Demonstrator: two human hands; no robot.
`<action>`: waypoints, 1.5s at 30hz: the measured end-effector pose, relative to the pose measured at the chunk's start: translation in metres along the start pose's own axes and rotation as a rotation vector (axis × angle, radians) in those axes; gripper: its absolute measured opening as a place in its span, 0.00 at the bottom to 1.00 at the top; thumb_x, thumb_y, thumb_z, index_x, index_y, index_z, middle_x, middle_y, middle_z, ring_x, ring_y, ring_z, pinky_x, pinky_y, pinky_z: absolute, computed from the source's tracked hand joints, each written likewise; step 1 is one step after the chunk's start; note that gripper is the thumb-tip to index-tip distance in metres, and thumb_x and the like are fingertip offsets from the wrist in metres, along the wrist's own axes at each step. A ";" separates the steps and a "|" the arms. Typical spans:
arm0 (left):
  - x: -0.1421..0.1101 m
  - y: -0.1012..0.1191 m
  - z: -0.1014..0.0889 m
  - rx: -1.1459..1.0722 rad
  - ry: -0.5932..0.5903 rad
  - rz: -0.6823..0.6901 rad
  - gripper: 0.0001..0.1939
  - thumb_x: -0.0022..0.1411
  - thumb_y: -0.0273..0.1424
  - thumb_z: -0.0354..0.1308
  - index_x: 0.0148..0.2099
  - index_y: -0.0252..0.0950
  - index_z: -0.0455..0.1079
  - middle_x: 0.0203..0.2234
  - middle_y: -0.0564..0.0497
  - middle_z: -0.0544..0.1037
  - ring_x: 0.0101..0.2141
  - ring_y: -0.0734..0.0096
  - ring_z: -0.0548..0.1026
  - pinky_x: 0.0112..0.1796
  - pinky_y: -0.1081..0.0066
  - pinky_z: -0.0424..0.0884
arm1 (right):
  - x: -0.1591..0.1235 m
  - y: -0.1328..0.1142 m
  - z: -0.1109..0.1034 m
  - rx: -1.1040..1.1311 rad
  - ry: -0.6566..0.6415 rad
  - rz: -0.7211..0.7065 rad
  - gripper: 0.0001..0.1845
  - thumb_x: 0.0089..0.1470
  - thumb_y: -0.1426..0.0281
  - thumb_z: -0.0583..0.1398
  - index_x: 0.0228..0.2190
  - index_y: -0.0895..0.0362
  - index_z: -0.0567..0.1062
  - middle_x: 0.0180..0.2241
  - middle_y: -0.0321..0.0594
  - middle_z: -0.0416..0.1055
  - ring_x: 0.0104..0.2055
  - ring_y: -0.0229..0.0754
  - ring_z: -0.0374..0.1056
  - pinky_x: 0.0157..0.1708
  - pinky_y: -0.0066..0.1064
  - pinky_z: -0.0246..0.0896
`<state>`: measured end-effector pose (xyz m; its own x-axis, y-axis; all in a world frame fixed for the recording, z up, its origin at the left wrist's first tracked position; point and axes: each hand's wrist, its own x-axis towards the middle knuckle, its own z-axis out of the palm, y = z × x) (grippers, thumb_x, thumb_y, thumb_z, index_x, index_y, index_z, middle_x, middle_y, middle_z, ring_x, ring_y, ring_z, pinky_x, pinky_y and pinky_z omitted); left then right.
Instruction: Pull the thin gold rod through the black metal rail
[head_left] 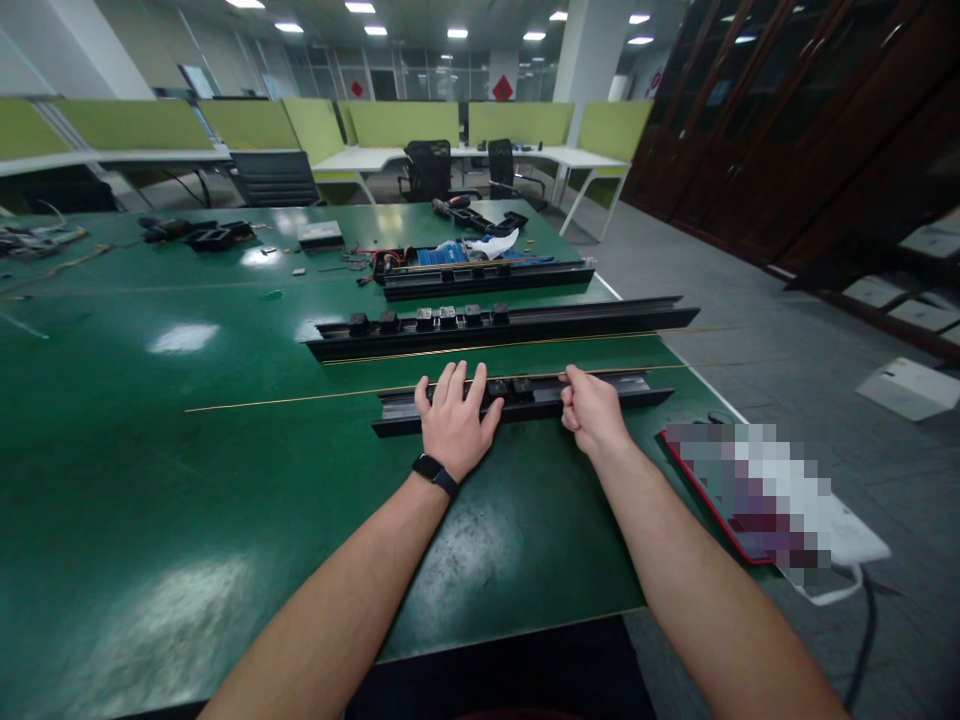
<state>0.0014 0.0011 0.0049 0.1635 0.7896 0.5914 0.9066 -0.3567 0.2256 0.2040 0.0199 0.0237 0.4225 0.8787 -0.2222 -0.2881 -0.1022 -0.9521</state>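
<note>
In front of me a short black rail [540,407] with a channel along its top lies on the green table. Small black blocks [521,386] sit in its channel. A long, thin gold-coloured rod [300,400] runs along the rail and sticks out past both ends. My left hand [457,425] rests across the rail's left part, fingers spread, and hides some of what lies under it. Over the right part, my right hand [592,405] is closed in a pinch at the rod, its fingertips partly hiding the grip.
Behind lies a longer black rail [570,326] carrying several blocks, with another gold rod [525,345] before it. Farther back are a third rail [487,282], a blue bundle [442,254] and a power drill [454,205]. A red-edged, blurred-out object [705,500] lies at right.
</note>
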 end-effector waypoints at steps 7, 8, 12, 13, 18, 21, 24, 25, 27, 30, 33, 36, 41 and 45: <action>0.000 0.000 0.000 0.012 0.000 0.004 0.27 0.73 0.45 0.51 0.69 0.42 0.65 0.66 0.39 0.69 0.67 0.48 0.63 0.67 0.42 0.45 | -0.002 -0.001 0.000 -0.019 -0.033 0.001 0.12 0.60 0.63 0.64 0.32 0.59 0.73 0.14 0.28 0.62 0.07 0.28 0.47 0.07 0.21 0.37; 0.000 0.000 0.000 0.015 -0.001 0.005 0.27 0.73 0.45 0.51 0.69 0.42 0.65 0.66 0.40 0.69 0.67 0.48 0.63 0.67 0.41 0.45 | -0.002 0.000 0.000 -0.024 -0.036 0.001 0.12 0.60 0.62 0.64 0.32 0.59 0.74 0.14 0.28 0.62 0.07 0.28 0.47 0.07 0.21 0.37; 0.001 0.000 0.000 0.022 0.001 0.004 0.27 0.73 0.45 0.51 0.68 0.43 0.66 0.66 0.40 0.69 0.67 0.48 0.64 0.67 0.42 0.45 | 0.000 0.001 0.000 -0.015 -0.029 -0.004 0.12 0.60 0.63 0.64 0.32 0.59 0.74 0.14 0.27 0.61 0.07 0.28 0.47 0.07 0.21 0.36; 0.001 0.000 0.000 0.022 0.003 0.004 0.27 0.73 0.46 0.51 0.68 0.43 0.66 0.66 0.40 0.69 0.67 0.48 0.64 0.67 0.42 0.45 | 0.000 0.001 0.000 -0.010 -0.025 -0.006 0.11 0.61 0.63 0.64 0.32 0.59 0.73 0.14 0.27 0.61 0.07 0.28 0.47 0.07 0.21 0.36; 0.000 -0.001 0.001 0.024 0.009 0.012 0.27 0.73 0.46 0.50 0.69 0.42 0.65 0.66 0.40 0.69 0.67 0.49 0.64 0.67 0.41 0.46 | -0.001 0.001 0.001 0.000 -0.013 -0.017 0.09 0.63 0.67 0.60 0.32 0.59 0.73 0.14 0.28 0.61 0.07 0.28 0.47 0.07 0.22 0.36; 0.000 -0.001 0.002 0.026 0.011 0.014 0.27 0.73 0.46 0.51 0.69 0.42 0.65 0.66 0.39 0.69 0.67 0.49 0.64 0.67 0.41 0.46 | -0.001 0.000 0.000 -0.003 -0.012 -0.011 0.09 0.63 0.67 0.60 0.32 0.58 0.73 0.14 0.28 0.61 0.07 0.28 0.47 0.07 0.21 0.37; 0.000 -0.001 0.002 0.024 0.014 0.014 0.27 0.73 0.45 0.51 0.69 0.42 0.65 0.66 0.39 0.69 0.67 0.49 0.64 0.67 0.41 0.45 | -0.001 0.001 0.000 -0.004 -0.011 -0.005 0.09 0.62 0.66 0.61 0.31 0.58 0.73 0.14 0.28 0.61 0.08 0.28 0.47 0.07 0.21 0.36; 0.000 -0.001 0.002 0.023 0.016 0.014 0.27 0.73 0.46 0.51 0.69 0.42 0.65 0.66 0.39 0.69 0.67 0.49 0.64 0.67 0.42 0.45 | -0.001 0.001 0.000 -0.004 -0.009 -0.005 0.09 0.62 0.66 0.61 0.31 0.58 0.73 0.14 0.28 0.61 0.08 0.28 0.47 0.07 0.21 0.36; 0.000 -0.001 0.002 0.020 0.017 0.014 0.27 0.73 0.46 0.50 0.69 0.42 0.65 0.66 0.39 0.69 0.67 0.49 0.64 0.67 0.42 0.45 | -0.001 0.001 0.000 -0.004 -0.009 -0.007 0.09 0.62 0.66 0.61 0.31 0.58 0.73 0.14 0.28 0.61 0.08 0.28 0.47 0.07 0.21 0.36; 0.000 -0.001 0.002 0.020 0.016 0.012 0.27 0.73 0.46 0.50 0.69 0.42 0.65 0.66 0.39 0.69 0.67 0.50 0.64 0.67 0.42 0.45 | -0.001 0.001 0.000 -0.005 -0.014 -0.012 0.09 0.62 0.65 0.61 0.32 0.58 0.73 0.14 0.28 0.61 0.07 0.28 0.47 0.07 0.22 0.36; 0.000 -0.001 0.002 0.022 0.015 0.011 0.27 0.73 0.45 0.51 0.69 0.42 0.65 0.66 0.39 0.69 0.67 0.49 0.64 0.67 0.41 0.46 | -0.001 0.001 -0.001 -0.017 -0.017 -0.013 0.10 0.62 0.65 0.62 0.32 0.58 0.73 0.14 0.28 0.62 0.07 0.28 0.47 0.07 0.22 0.36; 0.000 -0.001 0.002 0.020 0.013 0.013 0.27 0.72 0.45 0.52 0.69 0.42 0.65 0.66 0.40 0.69 0.66 0.48 0.64 0.67 0.41 0.46 | 0.000 0.002 -0.001 -0.021 -0.026 0.000 0.10 0.60 0.64 0.63 0.32 0.58 0.74 0.14 0.28 0.62 0.08 0.28 0.47 0.07 0.21 0.37; 0.000 -0.001 0.002 0.020 0.009 0.011 0.27 0.72 0.45 0.52 0.69 0.43 0.65 0.66 0.40 0.69 0.66 0.48 0.64 0.67 0.41 0.46 | 0.001 0.003 -0.001 -0.003 -0.025 -0.015 0.10 0.60 0.64 0.63 0.32 0.58 0.73 0.15 0.28 0.62 0.07 0.28 0.47 0.07 0.21 0.36; 0.000 -0.001 0.002 0.020 0.005 0.012 0.27 0.73 0.46 0.50 0.69 0.42 0.65 0.66 0.39 0.69 0.67 0.49 0.63 0.67 0.41 0.45 | 0.001 0.004 -0.001 -0.003 -0.024 -0.015 0.10 0.60 0.64 0.64 0.32 0.58 0.73 0.14 0.28 0.62 0.07 0.28 0.47 0.07 0.21 0.36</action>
<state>0.0010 0.0025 0.0034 0.1723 0.7830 0.5977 0.9123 -0.3556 0.2029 0.2041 0.0202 0.0199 0.4062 0.8910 -0.2027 -0.2791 -0.0902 -0.9560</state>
